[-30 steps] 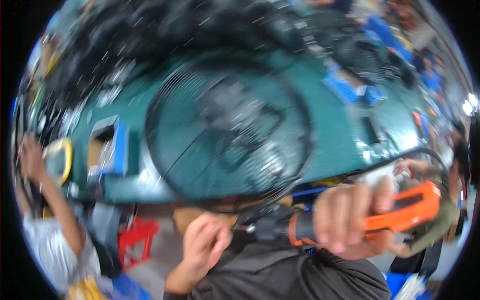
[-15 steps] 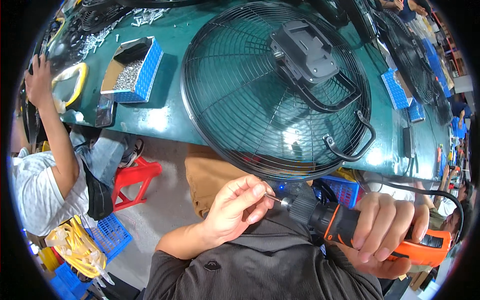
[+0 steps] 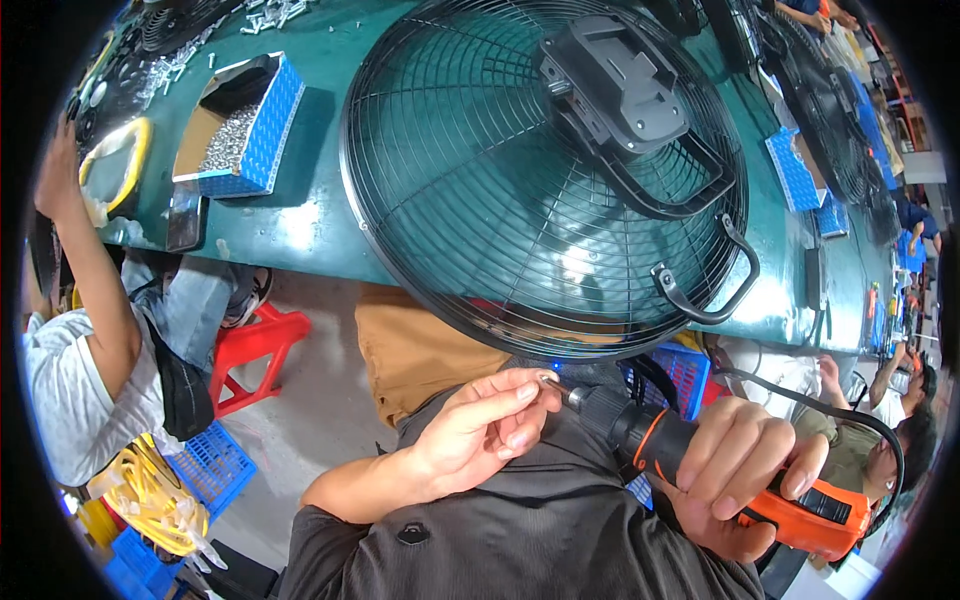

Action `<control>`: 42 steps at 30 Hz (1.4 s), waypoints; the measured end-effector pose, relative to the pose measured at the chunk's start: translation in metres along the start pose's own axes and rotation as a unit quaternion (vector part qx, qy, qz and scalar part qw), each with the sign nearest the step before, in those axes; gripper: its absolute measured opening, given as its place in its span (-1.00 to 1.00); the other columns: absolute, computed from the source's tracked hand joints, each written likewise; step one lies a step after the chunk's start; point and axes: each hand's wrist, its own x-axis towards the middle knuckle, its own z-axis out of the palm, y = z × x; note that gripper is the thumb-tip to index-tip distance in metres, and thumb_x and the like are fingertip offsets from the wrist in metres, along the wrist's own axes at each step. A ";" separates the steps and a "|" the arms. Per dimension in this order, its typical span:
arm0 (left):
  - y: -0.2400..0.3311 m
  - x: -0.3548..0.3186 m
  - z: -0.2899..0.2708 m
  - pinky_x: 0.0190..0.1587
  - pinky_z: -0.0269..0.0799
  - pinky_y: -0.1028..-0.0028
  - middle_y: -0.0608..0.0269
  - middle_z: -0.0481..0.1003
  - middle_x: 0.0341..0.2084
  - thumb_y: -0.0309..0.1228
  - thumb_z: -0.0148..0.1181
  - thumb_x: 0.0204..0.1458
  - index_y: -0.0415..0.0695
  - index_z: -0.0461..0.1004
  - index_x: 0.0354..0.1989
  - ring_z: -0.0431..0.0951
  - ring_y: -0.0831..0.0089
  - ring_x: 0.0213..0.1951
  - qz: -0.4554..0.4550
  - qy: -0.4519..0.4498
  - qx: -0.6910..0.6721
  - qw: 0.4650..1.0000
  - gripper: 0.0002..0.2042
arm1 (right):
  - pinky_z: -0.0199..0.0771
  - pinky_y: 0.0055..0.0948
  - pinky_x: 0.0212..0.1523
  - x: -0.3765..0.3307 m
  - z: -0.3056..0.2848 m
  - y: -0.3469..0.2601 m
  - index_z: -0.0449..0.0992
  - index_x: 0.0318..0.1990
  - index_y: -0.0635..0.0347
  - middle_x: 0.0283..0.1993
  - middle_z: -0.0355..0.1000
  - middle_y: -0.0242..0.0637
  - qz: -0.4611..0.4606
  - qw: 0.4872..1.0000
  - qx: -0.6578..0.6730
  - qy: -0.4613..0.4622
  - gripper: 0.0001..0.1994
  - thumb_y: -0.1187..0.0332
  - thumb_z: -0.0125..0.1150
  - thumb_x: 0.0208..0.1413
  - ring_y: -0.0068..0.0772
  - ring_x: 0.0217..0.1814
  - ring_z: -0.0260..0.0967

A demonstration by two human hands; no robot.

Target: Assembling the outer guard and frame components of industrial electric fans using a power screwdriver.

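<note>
Head view, looking down over a green workbench (image 3: pixel 300 225). Right hand (image 3: pixel 735 475) wrapped around the orange-and-black electric screwdriver (image 3: pixel 720 465), fingers closed tight on the grip; tool lies roughly level in front of the person's chest, below the bench edge, nose pointing to the person's left. Black cable (image 3: pixel 850 415) loops from the tool's rear. Left hand (image 3: pixel 480 430) at the tool's nose, thumb and forefinger pinched together on a small screw (image 3: pixel 550 380) at the bit tip; other fingers loosely curled. Cannot tell whether the screw is seated on the bit. Large black wire fan guard (image 3: pixel 540 180) lies flat on the bench just above the hands, its near rim overhanging the bench edge; black motor housing (image 3: pixel 620 85) at its centre, a curved black handle (image 3: pixel 715 290) at the lower right rim. Blue cardboard box of screws (image 3: pixel 240 125) on the bench, well left of the guard, loose screws scattered beyond it. Another person in a white shirt (image 3: pixel 75 390) sits at far left, arm raised to the bench; red stool (image 3: pixel 255 350) beside them
</note>
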 end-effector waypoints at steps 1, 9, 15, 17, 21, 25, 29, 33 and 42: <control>0.000 0.001 -0.001 -0.51 0.20 0.63 0.26 0.39 -0.51 -0.35 -0.01 0.28 -0.17 0.47 -0.02 0.24 0.62 -0.57 -0.005 0.005 -0.013 1.000 -0.78 | 0.44 -0.64 -0.64 0.000 -0.001 0.002 0.30 -0.13 0.15 -0.55 0.41 -0.40 0.003 1.000 -0.002 0.001 -0.63 0.33 0.38 -0.02 -0.58 -0.68 0.33; 0.003 -0.002 -0.010 -0.48 0.28 0.64 0.10 0.47 0.05 -0.49 -0.05 0.27 -0.21 0.37 0.18 0.33 0.57 -0.47 -0.015 -0.048 -0.092 0.995 -0.68 | 0.44 -0.61 -0.61 0.005 0.003 0.008 0.29 -0.11 0.15 -0.50 0.42 -0.37 0.034 0.998 -0.033 -0.031 -0.62 0.31 0.36 0.01 -0.57 -0.67 0.34; 0.001 -0.001 -0.019 -0.44 0.33 0.61 0.06 0.43 0.10 -0.51 -0.08 0.27 -0.19 0.32 0.24 0.38 0.52 -0.43 -0.018 -0.083 -0.122 0.989 -0.64 | 0.43 -0.60 -0.62 0.014 0.009 0.021 0.26 -0.11 0.14 -0.51 0.41 -0.38 0.040 0.997 -0.036 -0.058 -0.62 0.31 0.34 0.04 -0.57 -0.66 0.34; 0.002 -0.001 -0.021 -0.44 0.32 0.62 0.05 0.44 0.09 -0.54 -0.09 0.27 -0.20 0.35 0.22 0.38 0.52 -0.44 -0.012 -0.101 -0.116 0.988 -0.65 | 0.43 -0.59 -0.62 0.021 0.012 0.023 0.25 -0.11 0.14 -0.52 0.41 -0.38 0.061 0.995 -0.031 -0.066 -0.62 0.31 0.34 0.04 -0.57 -0.67 0.34; 0.012 -0.003 -0.028 -0.44 0.31 0.64 0.09 0.50 0.01 -0.50 -0.01 0.25 -0.22 0.39 0.17 0.42 0.56 -0.43 0.016 -0.069 -0.007 0.997 -0.68 | 0.46 -0.52 -0.55 0.039 0.017 0.024 0.22 -0.09 0.15 -0.47 0.40 -0.35 0.135 0.983 -0.031 -0.118 -0.62 0.34 0.31 0.05 -0.53 -0.62 0.37; 0.030 0.006 -0.042 -0.26 0.44 0.63 0.26 0.57 -0.23 -0.60 0.28 0.05 -0.28 0.46 0.02 0.51 0.67 -0.33 0.140 0.072 0.264 0.952 -0.66 | 0.47 -0.45 -0.48 0.049 0.024 0.027 0.20 -0.01 0.17 -0.40 0.39 -0.31 0.171 0.967 -0.047 -0.183 -0.59 0.37 0.28 0.07 -0.48 -0.55 0.39; 0.048 0.015 -0.052 -0.26 0.47 0.62 0.30 0.57 -0.30 -0.64 0.33 -0.02 -0.31 0.48 -0.05 0.52 0.66 -0.35 0.240 0.037 0.290 0.926 -0.68 | 0.47 -0.45 -0.46 0.044 0.036 0.028 0.19 -0.01 0.15 -0.38 0.39 -0.31 0.176 0.960 -0.084 -0.203 -0.59 0.38 0.29 0.08 -0.48 -0.55 0.41; 0.056 0.014 -0.051 -0.33 0.46 0.65 0.29 0.56 -0.38 -0.65 0.32 -0.01 -0.34 0.49 -0.09 0.53 0.66 -0.40 0.215 0.029 0.293 0.931 -0.71 | 0.49 -0.48 -0.48 0.040 0.038 0.032 0.21 -0.05 0.14 -0.41 0.40 -0.29 0.152 0.963 -0.074 -0.210 -0.59 0.40 0.33 0.04 -0.46 -0.55 0.44; 0.058 0.013 -0.050 -0.33 0.46 0.65 0.31 0.56 -0.43 -0.67 0.23 -0.02 -0.33 0.49 -0.09 0.57 0.64 -0.38 0.195 0.026 0.290 0.937 -0.72 | 0.57 -0.50 -0.49 0.058 0.043 0.044 0.26 -0.12 0.15 -0.46 0.46 -0.25 0.169 0.957 -0.069 -0.226 -0.61 0.44 0.39 -0.01 -0.44 -0.54 0.48</control>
